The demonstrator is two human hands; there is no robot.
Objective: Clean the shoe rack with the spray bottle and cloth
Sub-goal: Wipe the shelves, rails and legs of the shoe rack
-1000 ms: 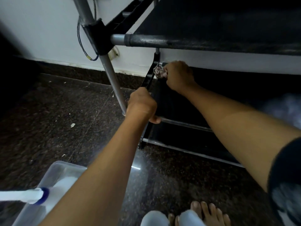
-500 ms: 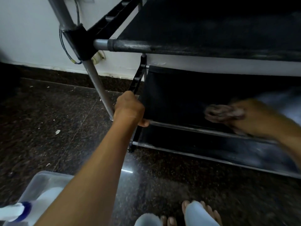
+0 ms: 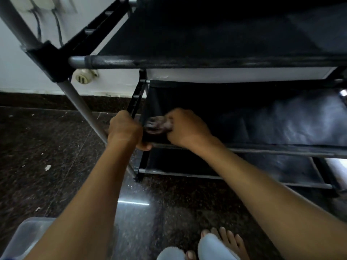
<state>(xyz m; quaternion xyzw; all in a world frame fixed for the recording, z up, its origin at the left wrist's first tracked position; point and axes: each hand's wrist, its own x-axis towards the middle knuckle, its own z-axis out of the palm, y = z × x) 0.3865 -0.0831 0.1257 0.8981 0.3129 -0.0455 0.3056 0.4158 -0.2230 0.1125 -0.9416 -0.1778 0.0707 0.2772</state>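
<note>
The shoe rack (image 3: pixel 187 61) has grey metal tubes and black fabric shelves; it fills the upper and right part of the head view. My left hand (image 3: pixel 124 129) grips the black side bracket at the rack's left end, at the middle shelf. My right hand (image 3: pixel 185 128) presses a crumpled, dirty cloth (image 3: pixel 157 124) onto the left end of the middle fabric shelf, just right of my left hand. The cloth and right hand are motion-blurred. The spray bottle is out of sight.
A clear plastic tub (image 3: pixel 22 239) sits on the dark speckled floor at the bottom left. My bare feet (image 3: pixel 223 241) are at the bottom centre. A white wall with a socket (image 3: pixel 84 76) and cables stands behind the rack's left leg.
My right hand has swept the cloth left along the middle shelf, from the right side back to the left end. The left hand keeps its grip. The view has shifted slightly.
</note>
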